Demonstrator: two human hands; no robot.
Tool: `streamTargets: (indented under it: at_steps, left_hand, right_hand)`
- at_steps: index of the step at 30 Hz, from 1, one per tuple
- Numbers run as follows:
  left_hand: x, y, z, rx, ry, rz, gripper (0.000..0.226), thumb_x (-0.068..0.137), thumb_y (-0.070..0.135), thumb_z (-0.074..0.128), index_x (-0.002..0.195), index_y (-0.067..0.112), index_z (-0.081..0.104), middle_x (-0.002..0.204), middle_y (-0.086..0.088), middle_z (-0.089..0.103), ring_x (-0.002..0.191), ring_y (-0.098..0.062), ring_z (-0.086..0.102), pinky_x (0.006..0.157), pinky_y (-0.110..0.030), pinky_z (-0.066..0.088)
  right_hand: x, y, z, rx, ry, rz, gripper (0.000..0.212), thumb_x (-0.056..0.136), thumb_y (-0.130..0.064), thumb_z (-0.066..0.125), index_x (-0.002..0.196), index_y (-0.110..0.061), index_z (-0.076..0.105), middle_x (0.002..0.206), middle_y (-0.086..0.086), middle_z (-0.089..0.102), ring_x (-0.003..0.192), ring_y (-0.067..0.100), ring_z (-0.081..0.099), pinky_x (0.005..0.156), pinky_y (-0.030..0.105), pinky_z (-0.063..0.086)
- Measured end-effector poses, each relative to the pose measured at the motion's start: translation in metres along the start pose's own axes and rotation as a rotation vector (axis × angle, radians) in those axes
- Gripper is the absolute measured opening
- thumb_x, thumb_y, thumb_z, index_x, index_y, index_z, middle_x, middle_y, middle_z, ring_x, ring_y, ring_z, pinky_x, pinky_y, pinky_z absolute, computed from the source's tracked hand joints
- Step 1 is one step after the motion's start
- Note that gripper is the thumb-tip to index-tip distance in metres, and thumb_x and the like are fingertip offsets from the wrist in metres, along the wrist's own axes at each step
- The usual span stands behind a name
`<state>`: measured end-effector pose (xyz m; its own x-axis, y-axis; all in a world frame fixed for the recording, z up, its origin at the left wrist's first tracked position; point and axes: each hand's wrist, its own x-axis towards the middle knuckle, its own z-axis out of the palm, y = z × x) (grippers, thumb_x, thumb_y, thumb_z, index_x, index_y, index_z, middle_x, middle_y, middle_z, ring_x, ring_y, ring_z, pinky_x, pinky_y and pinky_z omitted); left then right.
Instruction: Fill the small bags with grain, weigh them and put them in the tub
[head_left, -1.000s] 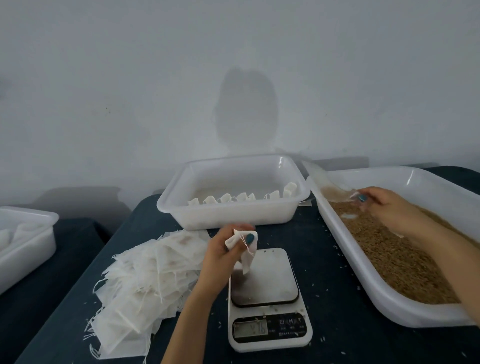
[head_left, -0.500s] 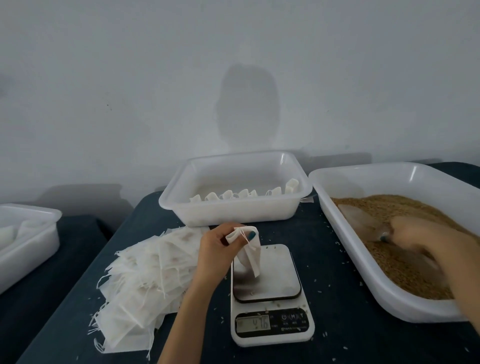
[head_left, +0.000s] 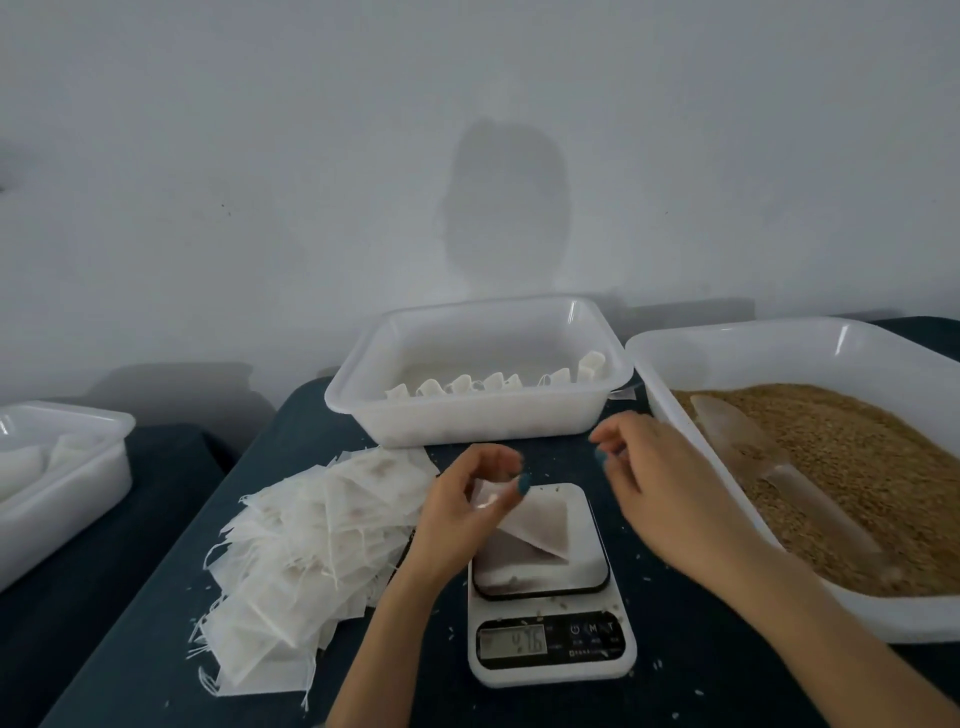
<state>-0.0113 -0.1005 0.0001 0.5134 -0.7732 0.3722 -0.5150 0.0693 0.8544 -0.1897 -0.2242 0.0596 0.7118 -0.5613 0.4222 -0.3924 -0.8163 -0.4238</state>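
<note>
L. hand (head_left: 457, 512) sits over the near-left part of the scale (head_left: 550, 605), thumb and curled fingers pinching one small bag (head_left: 540, 525) by its top corner; the bag hangs slanted across the weighing plate w/ its lower edge down at the plate (touching or just above, can't tell). R. hand (head_left: 665, 483) hovers palm-down betw. the scale and the grain tray (head_left: 753, 332), fingers loosely bent and a bit spread, holding nothing as far as the motion blur lets me see. The tray is on the right w/ brown grain (head_left: 857, 467) heaped in it, and a clear plastic scoop (head_left: 748, 441) lies on the grain, handle pointing toward the near right. The tub (head_left: 483, 423) stands behind the scale, at the far edge of the dark table (head_left: 675, 675), w/ a row of filled bags (head_left: 462, 385) upright along its near wall. A messy pile of empty bags (head_left: 311, 540) w/ loose strings lies left of the scale, just beside the l. wrist. Scale display is lit (digits too blurred to read). A few stray grains dot the table round the scale. A second tub (head_left: 67, 488) sits far left on a separate dark surface, holding some white items.
</note>
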Motion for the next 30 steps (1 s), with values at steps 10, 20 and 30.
streamTargets:
  at_steps: [10,20,30]
  left_hand:
    - [-0.002,-0.01,-0.009,-0.114,0.341,-0.18,0.042,0.091,0.059,0.04,0.1,0.027,0.066,0.101,0.018,0.07,0.091,0.002,0.063,0.082,-0.025,0.048]
    - [-0.005,-0.013,-0.011,0.143,0.355,-0.256,0.014,0.09,0.05,0.055,0.088,0.036,0.058,0.081,0.015,0.068,0.076,0.0,0.064,0.063,-0.019,0.046]
    - [-0.009,-0.002,-0.005,0.433,0.125,-0.213,0.017,0.091,0.057,0.051,0.094,0.04,0.052,0.067,0.01,0.059,0.058,-0.001,0.053,0.054,-0.018,0.04]
  right_hand:
    - [-0.008,0.069,0.069,0.395,0.015,0.398,0.03,0.099,-0.029,0.048,0.077,-0.009,0.052,0.062,0.006,0.051,0.055,0.017,0.05,0.053,0.033,0.037]
    - [-0.011,0.074,0.071,0.48,0.026,0.372,0.036,0.099,-0.028,0.05,0.073,-0.004,0.049,0.059,0.004,0.042,0.053,0.013,0.041,0.054,0.03,0.031]
    - [-0.01,0.076,0.073,0.478,0.031,0.365,0.034,0.099,-0.03,0.05,0.072,-0.009,0.052,0.059,0.003,0.046,0.053,0.013,0.044,0.054,0.028,0.033]
